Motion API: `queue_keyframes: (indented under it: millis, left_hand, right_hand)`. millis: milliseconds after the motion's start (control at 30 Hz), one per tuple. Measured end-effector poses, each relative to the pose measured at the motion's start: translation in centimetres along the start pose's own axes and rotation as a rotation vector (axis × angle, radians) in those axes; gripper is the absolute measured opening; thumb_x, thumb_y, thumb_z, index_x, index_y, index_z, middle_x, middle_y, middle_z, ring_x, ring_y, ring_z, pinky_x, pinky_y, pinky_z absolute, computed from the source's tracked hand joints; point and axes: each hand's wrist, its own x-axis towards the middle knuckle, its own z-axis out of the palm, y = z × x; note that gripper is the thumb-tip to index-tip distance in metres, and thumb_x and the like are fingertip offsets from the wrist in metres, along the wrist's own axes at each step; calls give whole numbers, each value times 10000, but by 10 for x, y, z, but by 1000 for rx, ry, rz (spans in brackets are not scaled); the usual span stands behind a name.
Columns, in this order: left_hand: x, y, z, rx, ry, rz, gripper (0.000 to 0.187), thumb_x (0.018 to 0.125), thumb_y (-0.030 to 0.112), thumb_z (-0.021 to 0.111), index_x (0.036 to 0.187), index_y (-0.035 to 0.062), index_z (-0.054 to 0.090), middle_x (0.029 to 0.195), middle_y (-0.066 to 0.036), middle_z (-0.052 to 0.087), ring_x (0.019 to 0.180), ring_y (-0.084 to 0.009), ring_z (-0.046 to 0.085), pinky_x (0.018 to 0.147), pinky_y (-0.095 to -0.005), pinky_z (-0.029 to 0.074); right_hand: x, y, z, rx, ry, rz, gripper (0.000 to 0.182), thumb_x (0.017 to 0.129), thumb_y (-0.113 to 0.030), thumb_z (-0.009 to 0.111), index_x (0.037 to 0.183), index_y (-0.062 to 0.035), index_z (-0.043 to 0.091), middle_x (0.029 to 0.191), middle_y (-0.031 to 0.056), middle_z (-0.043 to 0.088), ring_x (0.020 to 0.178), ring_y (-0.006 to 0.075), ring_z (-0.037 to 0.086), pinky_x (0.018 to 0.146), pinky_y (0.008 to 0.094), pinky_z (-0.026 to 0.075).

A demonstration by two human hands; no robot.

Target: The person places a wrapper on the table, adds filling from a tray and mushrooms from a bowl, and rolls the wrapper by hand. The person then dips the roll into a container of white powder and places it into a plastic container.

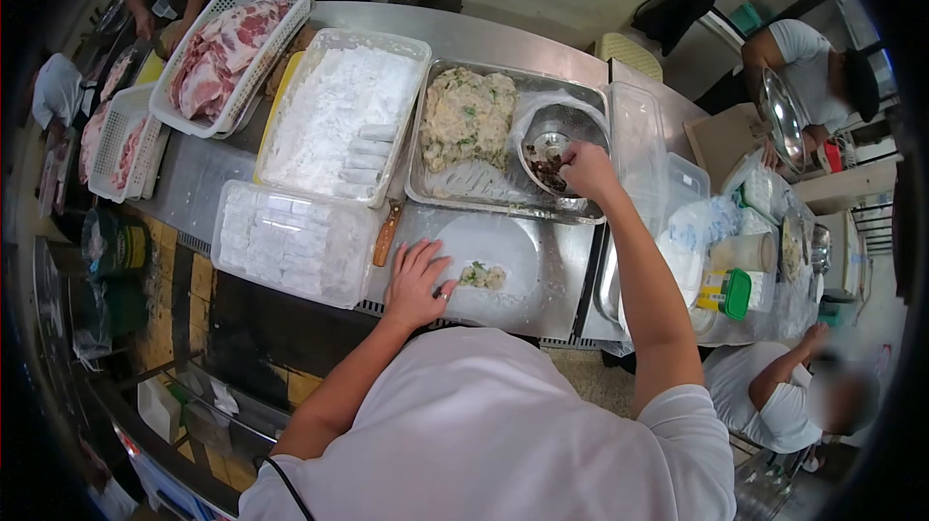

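Note:
My left hand (pixel 417 282) lies with fingers spread on the steel table, beside a translucent round sheet (pixel 498 245). On that sheet, just right of the hand, is a small flat portion of filling with green bits (pixel 481 275). My right hand (pixel 584 171) reaches into a steel bowl (pixel 542 124) holding dark brown pieces; its fingertips are pinched together, and what they hold is too small to name. The bowl rests in a metal tray (pixel 464 200), next to a big mound of pale, green-flecked filling (pixel 469 118).
To the left are a tub of white powder (pixel 329 100), a lidded container (pixel 290 242), a wooden handle (pixel 387 233) and a basket of raw meat (pixel 232 57). Clear plastic boxes (pixel 636 148) stand right of the tray. Other people work at both sides.

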Motion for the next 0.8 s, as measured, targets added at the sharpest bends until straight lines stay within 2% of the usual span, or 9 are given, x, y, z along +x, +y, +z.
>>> queue_keyframes:
  millis: [33,133,167,233,267,333,433,467,800]
  left_hand:
    - [0,0,0,-2,0,-1,440,866,245,845,1268,95,749,1526,-153,611,1471,-397,510,1262,-647,304]
    - [1,2,-2,-11,-4,-1,440,865,244,844,1266,90,749,1524,-157,610,1472,-401,507,1260,-653,302]
    - [0,1,-2,-9,-4,2,442,864,244,844,1266,89,749,1526,-158,608,1474,-401,504,1262,-650,299]
    - [-1,-1,0,-7,-3,9,445,862,244,846,1266,86,748,1529,-159,605,1479,-400,498,1267,-645,294]
    - [-1,0,0,-7,-5,8,444,862,244,845,1265,85,748,1530,-160,604,1482,-400,495,1269,-643,292]
    - [-1,0,0,-5,-11,3,443,862,243,845,1264,83,748,1532,-160,603,1488,-399,490,1274,-638,287]
    - [-2,-2,0,-5,0,16,444,870,248,840,1272,85,744,1542,-159,595,1495,-396,484,1279,-633,283]
    - [-2,-2,1,-4,5,19,433,881,256,826,1269,81,743,1537,-158,595,1491,-393,484,1277,-633,283]
    - [-4,-11,2,-7,-13,68,449,901,275,814,1287,63,727,1561,-161,572,1499,-403,465,1280,-624,275]
  right_hand:
    - [-12,-13,-9,42,60,4,261,811,-155,747,1036,-38,808,1007,224,799,982,410,773,907,474,607]
    - [-69,-51,-13,246,-11,-107,249,820,-136,756,1037,-22,799,972,214,796,914,377,779,854,453,612]
    - [-88,-57,1,281,-30,-179,240,824,-132,767,1033,-15,791,925,206,787,867,347,779,817,429,612]
    - [-126,-71,38,381,-137,-177,219,829,-100,754,1027,-10,771,932,212,786,860,353,776,807,430,610]
    - [-140,-70,65,419,-213,-150,238,860,-44,779,1094,-7,766,956,163,790,880,265,762,830,396,596]
    - [-167,-93,78,400,-262,-43,195,873,-61,767,1056,5,783,977,175,778,920,329,754,855,416,600]
    - [-185,-83,115,133,-24,-230,164,868,-85,766,1012,-19,810,992,170,742,993,368,718,901,454,591]
    - [-188,-80,119,118,-17,-196,155,857,-102,768,985,-36,825,1004,172,710,1038,391,683,936,482,575]
    - [-202,-93,121,40,6,-250,181,889,-110,754,1042,-23,797,1023,173,710,1066,381,680,961,470,577]
